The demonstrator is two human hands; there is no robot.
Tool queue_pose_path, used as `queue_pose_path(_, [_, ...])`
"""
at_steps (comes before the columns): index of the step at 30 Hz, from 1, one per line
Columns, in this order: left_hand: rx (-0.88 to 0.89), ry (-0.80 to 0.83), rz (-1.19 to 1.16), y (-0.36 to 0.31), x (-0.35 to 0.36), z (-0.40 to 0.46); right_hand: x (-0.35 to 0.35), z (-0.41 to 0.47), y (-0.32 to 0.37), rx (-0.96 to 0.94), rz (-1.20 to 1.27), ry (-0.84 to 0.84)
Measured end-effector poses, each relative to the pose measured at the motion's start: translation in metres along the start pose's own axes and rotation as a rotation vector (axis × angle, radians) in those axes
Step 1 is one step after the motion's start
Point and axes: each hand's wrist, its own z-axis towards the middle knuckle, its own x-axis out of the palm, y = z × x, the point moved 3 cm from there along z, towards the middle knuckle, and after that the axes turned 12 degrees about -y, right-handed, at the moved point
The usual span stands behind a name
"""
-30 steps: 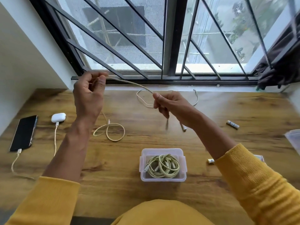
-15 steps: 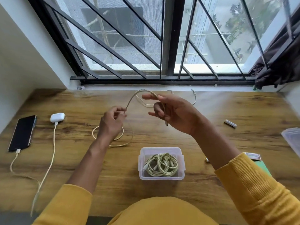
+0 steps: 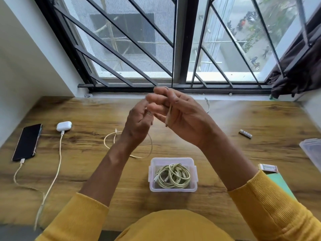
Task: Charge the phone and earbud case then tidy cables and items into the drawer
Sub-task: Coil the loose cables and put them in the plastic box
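Note:
Both hands are raised together over the middle of the wooden desk [image 3: 260,119]. My left hand [image 3: 139,122] pinches a beige cable [image 3: 111,136] whose loose loop lies on the desk below it. My right hand [image 3: 180,115] has the same cable running across its palm and looped over its spread fingers. A black phone [image 3: 27,141] lies at the far left with a cable plugged into its near end. Beside it sits the white earbud case [image 3: 64,126], also plugged in. A clear plastic box [image 3: 173,160] near me holds a coiled cable [image 3: 172,176].
A small battery [image 3: 245,133] lies at the right. A clear lid [image 3: 312,152] sits at the right edge, with a small pack of batteries [image 3: 268,168] and a green item [image 3: 279,183] nearer me. A barred window runs behind the desk. A white wall stands on the left.
My left hand has come up and right from the desk to meet my right hand. The right hand has lifted a little and wound more of the cable over its fingers.

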Motion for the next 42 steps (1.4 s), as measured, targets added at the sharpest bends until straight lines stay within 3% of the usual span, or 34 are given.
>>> queue_pose_path(9, [0.09,-0.05,0.367,-0.004,0.012,-0.031,-0.008,0.001,0.004,-0.192,-0.013,-0.204])
queue_pose_path(13, [0.015,0.154,0.329,-0.014,0.018,-0.057,-0.012,0.004,0.01,-0.234,-0.032,-0.284])
queue_pose_path(20, [0.084,0.124,0.425,-0.04,0.002,-0.055,-0.026,-0.001,0.001,-0.275,-0.466,-0.362])
queue_pose_path(26, [0.219,0.107,0.505,-0.058,-0.026,-0.03,-0.027,-0.014,-0.015,-0.115,-0.742,-0.255])
queue_pose_path(31, [0.22,0.129,0.453,-0.054,-0.044,-0.011,-0.021,-0.022,-0.023,0.002,-0.89,-0.133])
queue_pose_path(42, [0.204,0.108,0.144,-0.039,-0.05,0.002,-0.024,-0.03,-0.021,0.215,-0.657,0.002])
